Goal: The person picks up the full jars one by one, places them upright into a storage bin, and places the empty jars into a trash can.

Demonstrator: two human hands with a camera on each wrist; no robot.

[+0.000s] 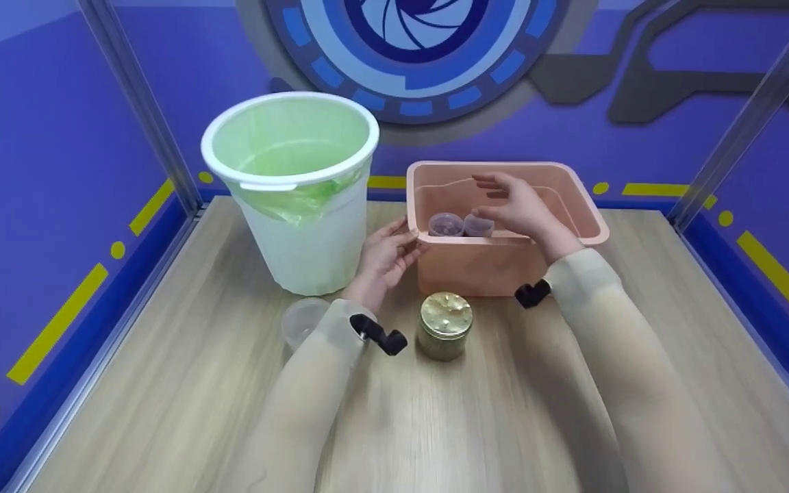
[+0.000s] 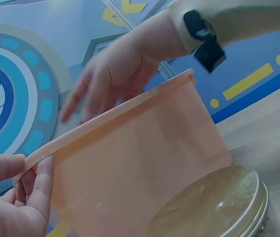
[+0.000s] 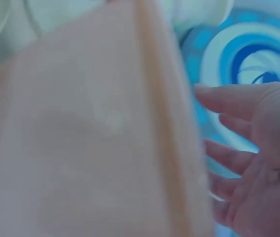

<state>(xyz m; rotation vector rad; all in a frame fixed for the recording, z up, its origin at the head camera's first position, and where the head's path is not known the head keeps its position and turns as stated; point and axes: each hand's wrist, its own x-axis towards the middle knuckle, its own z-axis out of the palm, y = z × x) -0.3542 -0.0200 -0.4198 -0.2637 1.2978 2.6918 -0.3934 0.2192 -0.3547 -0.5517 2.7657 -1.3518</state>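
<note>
My left hand (image 1: 382,257) pinches the near left corner of a pink plastic bin (image 1: 490,270). In the left wrist view, its thumb lies on top of the rim and its fingers are curled below. Over the bin's opening, my right hand (image 1: 519,205) has its fingers spread and nothing in its grasp. Two small clear plastic cups (image 1: 446,224) lie inside the bin, near its left front wall. The right wrist view shows the right hand's fingers (image 3: 228,155) apart beside the blurred bin wall (image 3: 81,133).
A white trash can (image 1: 312,239) with a green liner (image 1: 302,161) stands left of the bin. In front of the bin is a round gold-lidded tin (image 1: 444,335). A clear plastic container (image 1: 302,322) sits partly hidden behind the left forearm. Blue panels enclose the wooden table (image 1: 196,383).
</note>
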